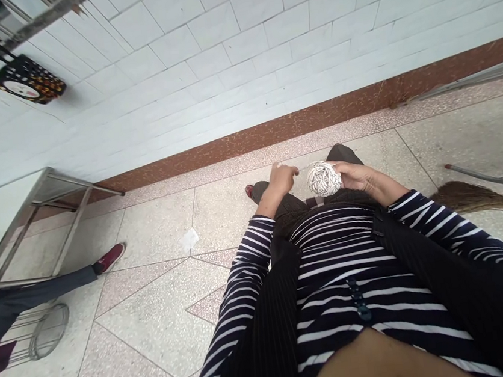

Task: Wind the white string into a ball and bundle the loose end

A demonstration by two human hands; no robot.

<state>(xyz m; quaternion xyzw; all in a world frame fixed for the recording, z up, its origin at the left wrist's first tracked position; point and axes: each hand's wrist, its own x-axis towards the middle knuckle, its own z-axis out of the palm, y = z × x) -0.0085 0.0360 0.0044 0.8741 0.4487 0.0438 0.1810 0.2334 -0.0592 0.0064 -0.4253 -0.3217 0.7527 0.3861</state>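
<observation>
A round ball of off-white cord (323, 178), wound in many crossing layers, sits in my right hand (359, 177) above my lap. The fingers of that hand wrap its right side and hide part of it. My left hand (283, 178) is a short way to the left of the ball, apart from it, with its fingers curled and the index finger pointing at the ball. A faint thin strand seems to run from those fingers to the ball. My dark trousers lie under both hands.
A white tiled wall (236, 51) runs ahead. To the right are a straw broom (466, 197) and metal chair legs (495, 176). At left stand a metal-framed table (39, 200), a wire stool (50, 331) and another person's leg (46, 296). White paper (189, 239) lies on the floor.
</observation>
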